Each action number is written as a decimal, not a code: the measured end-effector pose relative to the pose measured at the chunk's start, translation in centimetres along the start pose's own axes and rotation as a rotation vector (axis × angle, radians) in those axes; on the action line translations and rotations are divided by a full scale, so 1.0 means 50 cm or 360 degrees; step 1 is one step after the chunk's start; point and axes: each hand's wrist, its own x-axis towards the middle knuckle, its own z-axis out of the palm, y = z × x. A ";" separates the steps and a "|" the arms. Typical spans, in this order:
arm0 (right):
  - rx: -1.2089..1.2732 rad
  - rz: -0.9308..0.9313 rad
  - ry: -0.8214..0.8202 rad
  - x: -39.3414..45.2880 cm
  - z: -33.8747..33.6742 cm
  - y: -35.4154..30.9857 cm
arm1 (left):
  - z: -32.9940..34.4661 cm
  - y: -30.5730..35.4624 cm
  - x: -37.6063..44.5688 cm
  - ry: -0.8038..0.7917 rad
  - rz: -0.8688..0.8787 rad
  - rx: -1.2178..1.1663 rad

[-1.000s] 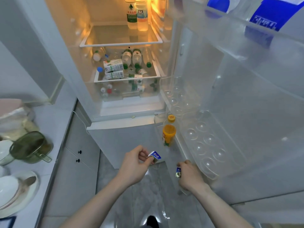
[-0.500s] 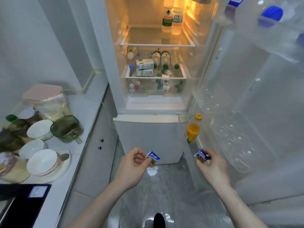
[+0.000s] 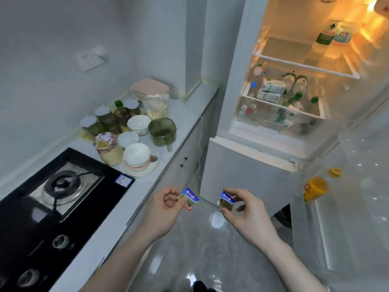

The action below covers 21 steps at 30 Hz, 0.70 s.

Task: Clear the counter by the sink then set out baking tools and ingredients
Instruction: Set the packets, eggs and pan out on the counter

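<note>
My left hand (image 3: 163,209) pinches a small gold portion pack with a blue lid (image 3: 189,197). A second small blue-and-gold portion pack (image 3: 226,200) is pinched in my right hand (image 3: 247,209). Both hands are held over the floor in front of the open fridge (image 3: 284,98), just past the edge of the white counter (image 3: 134,199) on the left. White bowls (image 3: 136,155), a green measuring cup (image 3: 162,131) and several lidded jars (image 3: 105,121) stand on that counter.
A black gas hob (image 3: 52,197) is set in the counter at the near left. A pink-lidded container (image 3: 150,89) stands at the counter's far end. The fridge door (image 3: 357,186) stands open on the right with an orange bottle (image 3: 315,188) in its shelf. Bottles and cartons fill the fridge shelves.
The view has swung left from the fridge toward the counter and hob. My right hand has drawn away from the door shelf with its pack and now sits close to my left hand.
</note>
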 end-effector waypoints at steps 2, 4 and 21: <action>-0.0004 -0.0106 -0.0159 0.013 0.023 -0.024 | -0.033 -0.021 -0.023 0.0136 -0.0062 -0.0016; 0.0007 -0.0238 -0.0333 0.033 0.054 -0.051 | -0.069 -0.040 -0.059 0.0288 -0.0131 -0.0071; 0.0103 -0.1103 -0.1443 -0.060 0.341 -0.303 | -0.208 -0.182 -0.524 0.1612 -0.0618 -0.0433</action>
